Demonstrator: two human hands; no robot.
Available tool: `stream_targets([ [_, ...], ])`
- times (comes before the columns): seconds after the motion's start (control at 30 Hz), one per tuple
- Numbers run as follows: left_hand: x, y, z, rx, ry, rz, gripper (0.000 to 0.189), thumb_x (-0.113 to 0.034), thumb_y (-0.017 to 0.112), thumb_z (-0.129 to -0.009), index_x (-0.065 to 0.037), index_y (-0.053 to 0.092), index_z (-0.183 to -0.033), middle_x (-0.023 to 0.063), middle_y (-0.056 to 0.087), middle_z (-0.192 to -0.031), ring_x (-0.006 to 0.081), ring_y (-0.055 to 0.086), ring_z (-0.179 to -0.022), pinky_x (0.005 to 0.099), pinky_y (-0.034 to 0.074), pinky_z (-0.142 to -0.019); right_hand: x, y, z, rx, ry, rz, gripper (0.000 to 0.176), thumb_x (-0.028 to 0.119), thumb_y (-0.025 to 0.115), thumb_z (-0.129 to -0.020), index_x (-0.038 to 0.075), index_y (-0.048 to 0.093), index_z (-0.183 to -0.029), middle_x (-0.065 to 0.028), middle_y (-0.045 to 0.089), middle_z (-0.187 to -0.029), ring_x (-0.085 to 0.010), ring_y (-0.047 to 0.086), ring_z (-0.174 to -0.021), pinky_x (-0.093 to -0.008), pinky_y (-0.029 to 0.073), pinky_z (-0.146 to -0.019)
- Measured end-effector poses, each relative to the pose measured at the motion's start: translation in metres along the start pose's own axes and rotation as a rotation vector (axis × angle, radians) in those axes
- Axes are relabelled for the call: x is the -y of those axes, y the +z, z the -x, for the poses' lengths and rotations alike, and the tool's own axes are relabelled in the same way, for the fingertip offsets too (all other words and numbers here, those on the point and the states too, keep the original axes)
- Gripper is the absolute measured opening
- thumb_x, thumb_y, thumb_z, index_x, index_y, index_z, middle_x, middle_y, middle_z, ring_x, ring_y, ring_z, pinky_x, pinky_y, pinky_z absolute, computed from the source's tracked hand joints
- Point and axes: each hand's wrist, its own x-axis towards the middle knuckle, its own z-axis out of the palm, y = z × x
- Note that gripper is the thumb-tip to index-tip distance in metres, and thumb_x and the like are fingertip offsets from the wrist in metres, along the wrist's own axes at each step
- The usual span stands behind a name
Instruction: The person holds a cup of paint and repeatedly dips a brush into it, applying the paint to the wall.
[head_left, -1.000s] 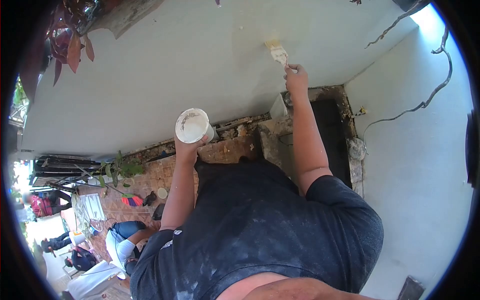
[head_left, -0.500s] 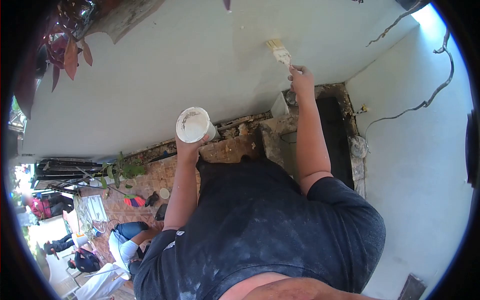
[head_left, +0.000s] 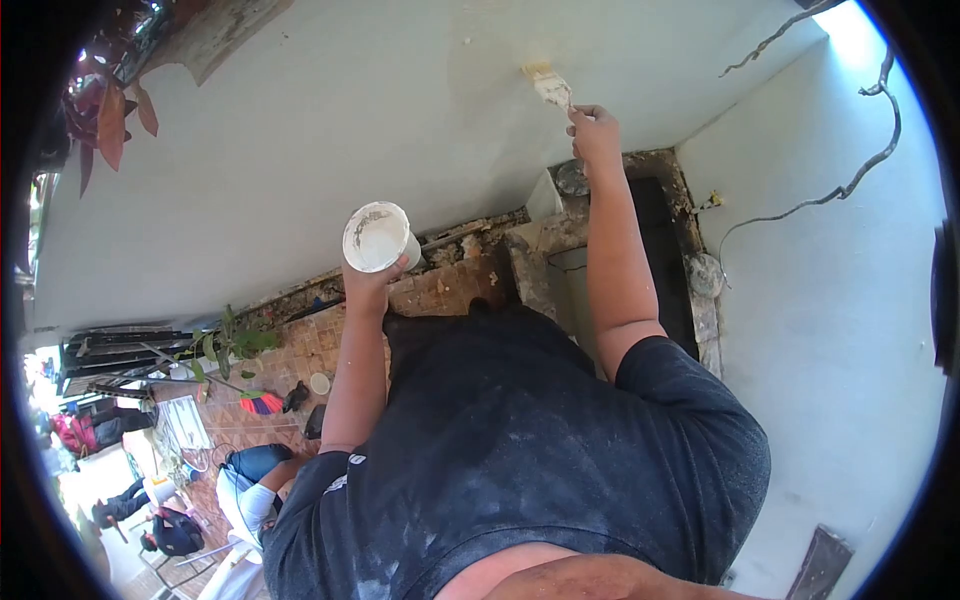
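My left hand is wrapped round a white tub with pale paint inside and dried smears along its inner wall. Out in front, my right hand grips the handle of a paintbrush. White paint coats the brush's ferrule, and its yellowish bristles lie against the pale wall. Around the bristles the wall has a darker, damp-looking patch. The tub is held well below and to the left of the brush.
A dark rectangular basin with a grimy rim sits in the corner below my right arm. Bare twisted branches hang by the right wall. Left are a leafy plant, stacked dark slats and several people, one in a white shirt.
The brush and my right hand appear slightly higher and further left in view. The tub has shifted a little up and left too, as the whole view moved slightly.
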Motion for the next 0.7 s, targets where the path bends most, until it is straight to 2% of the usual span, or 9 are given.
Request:
stream_targets([
  [0.1,0.001,0.004,-0.003,0.002,0.032,0.035,0.083,-0.002,0.085,-0.059,-0.003,0.047,-0.132,0.0073,0.058,-0.121,0.0203,0.055,-0.114,0.035,0.044,-0.099,0.015,-0.001,0.012,-0.006,-0.009,0.024,0.025,0.018,0.064,-0.088,-0.002,0.061,-0.104,-0.0044,0.056,-0.065,-0.0072,0.041,-0.042,-0.0251,0.03,-0.039],
  [0.2,0.004,0.003,-0.004,-0.013,-0.041,0.05,0.084,-0.003,0.086,-0.058,-0.003,0.047,-0.132,0.0073,0.058,-0.122,0.02,0.055,-0.114,0.0351,0.044,-0.099,0.007,0.007,-0.002,0.015,-0.009,0.084,0.025,0.018,0.065,-0.087,-0.001,0.062,-0.103,-0.0047,0.056,-0.066,-0.0076,0.042,-0.043,-0.0252,0.03,-0.039],
  [0.33,0.005,0.003,-0.011,0.004,0.018,0.014,0.084,-0.003,0.086,-0.057,-0.002,0.047,-0.131,0.0073,0.059,-0.121,0.02,0.055,-0.113,0.0352,0.044,-0.099,0.02,-0.001,0.012,-0.024,-0.025,0.091,0.025,0.019,0.066,-0.087,0.0,0.063,-0.103,-0.0054,0.057,-0.066,-0.0077,0.042,-0.044,-0.0247,0.031,-0.04],
  [0.43,0.005,0.005,-0.002,-0.019,-0.019,0.047,0.083,-0.004,0.087,-0.057,-0.002,0.048,-0.13,0.007,0.059,-0.12,0.02,0.056,-0.112,0.0352,0.045,-0.099,0.013,0.001,-0.001,-0.061,-0.161,0.101,0.026,0.02,0.066,-0.087,0.0,0.064,-0.103,-0.0056,0.057,-0.066,-0.0077,0.043,-0.044,-0.0242,0.032,-0.04],
  [0.53,-0.001,0.005,-0.003,0.003,-0.054,0.028,0.082,-0.005,0.088,-0.057,-0.003,0.049,-0.129,0.0069,0.06,-0.12,0.02,0.057,-0.112,0.0349,0.045,-0.098,0.0,0.011,-0.023,-0.014,-0.078,0.102,0.025,0.02,0.066,-0.087,0.0,0.063,-0.102,-0.0056,0.057,-0.066,-0.0071,0.042,-0.044,-0.0239,0.031,-0.039],
  [0.63,0.001,0.007,-0.005,0.04,0.028,-0.007,0.081,-0.006,0.089,-0.057,-0.002,0.05,-0.128,0.0071,0.06,-0.119,0.0193,0.057,-0.111,0.0341,0.045,-0.098,0.029,0.004,0.009,-0.043,-0.05,0.102,0.024,0.019,0.065,-0.088,0.0,0.063,-0.101,-0.0047,0.057,-0.065,-0.0062,0.041,-0.043,-0.0237,0.03,-0.038],
  [0.7,0.004,0.007,-0.006,0.047,0.0,-0.022,0.082,-0.006,0.089,-0.057,-0.002,0.05,-0.128,0.0072,0.06,-0.12,0.0187,0.057,-0.112,0.0339,0.045,-0.098,0.026,0.006,0.004,-0.057,-0.145,0.094,0.023,0.019,0.065,-0.088,0.001,0.062,-0.101,-0.0044,0.057,-0.065,-0.0058,0.04,-0.042,-0.0237,0.029,-0.038],
])
